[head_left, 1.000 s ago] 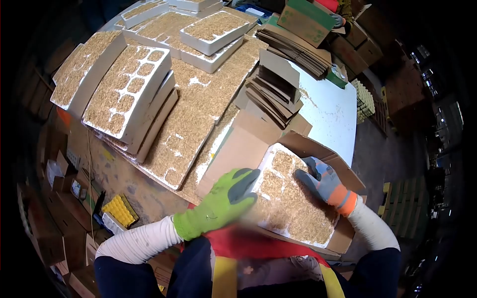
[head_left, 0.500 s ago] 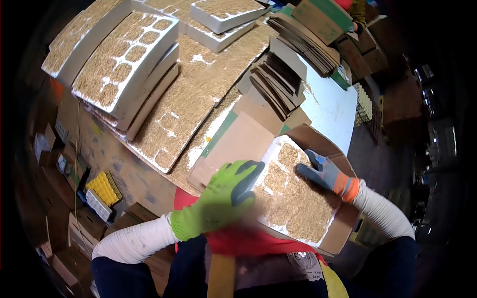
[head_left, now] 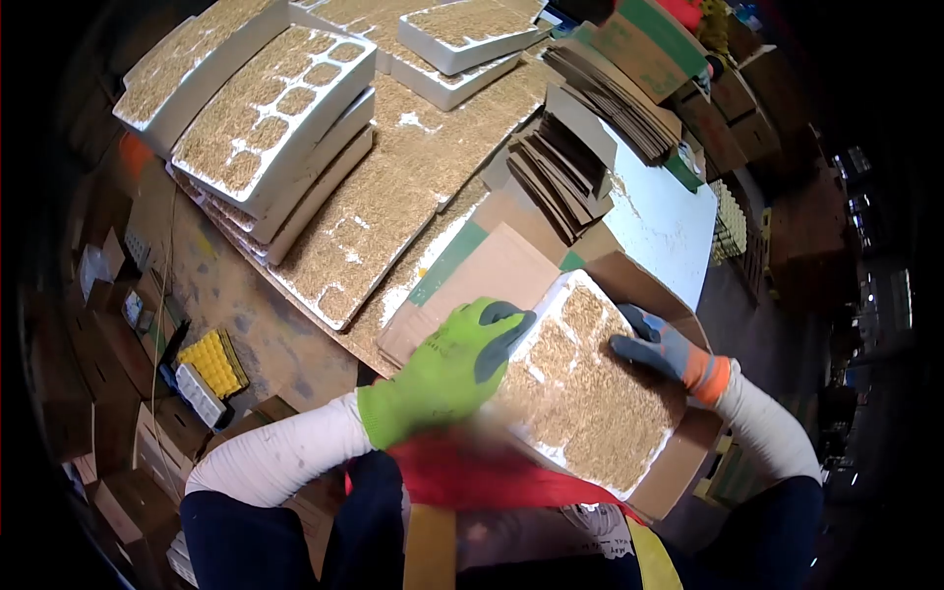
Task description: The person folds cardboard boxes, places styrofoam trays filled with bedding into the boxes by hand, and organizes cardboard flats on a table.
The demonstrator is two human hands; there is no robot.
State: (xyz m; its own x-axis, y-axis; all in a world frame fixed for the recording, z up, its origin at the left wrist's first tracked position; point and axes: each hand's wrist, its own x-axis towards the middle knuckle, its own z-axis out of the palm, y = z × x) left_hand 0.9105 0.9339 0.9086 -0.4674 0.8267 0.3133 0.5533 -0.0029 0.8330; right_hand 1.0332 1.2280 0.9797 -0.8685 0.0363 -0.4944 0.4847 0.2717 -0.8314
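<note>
A white foam tray (head_left: pixel 600 398), its cells filled with straw-coloured husk or shavings, sits tilted within an open cardboard box (head_left: pixel 678 462) close to my body. My left hand (head_left: pixel 447 369), in a green glove with grey fingertips, grips the tray's left edge with curled fingers. On the opposite edge, my right hand (head_left: pixel 664 344), in a grey-blue and orange glove, has its thumb over the top. The right fingers reach down between tray and box wall, partly hidden. The tray's underside is out of sight.
Husk-filled foam trays (head_left: pixel 265 108) are stacked at the left of the table, with more (head_left: pixel 462 39) behind. Folded cardboard dividers (head_left: pixel 560 172) stand beyond the box. A yellow egg tray (head_left: pixel 211 362) lies lower left. A person's hand (head_left: pixel 713 69) shows at the back.
The whole view has shifted slightly, so things appear a little further right. Both hands keep their places on the tray's edges; the left fingers look slightly more curled.
</note>
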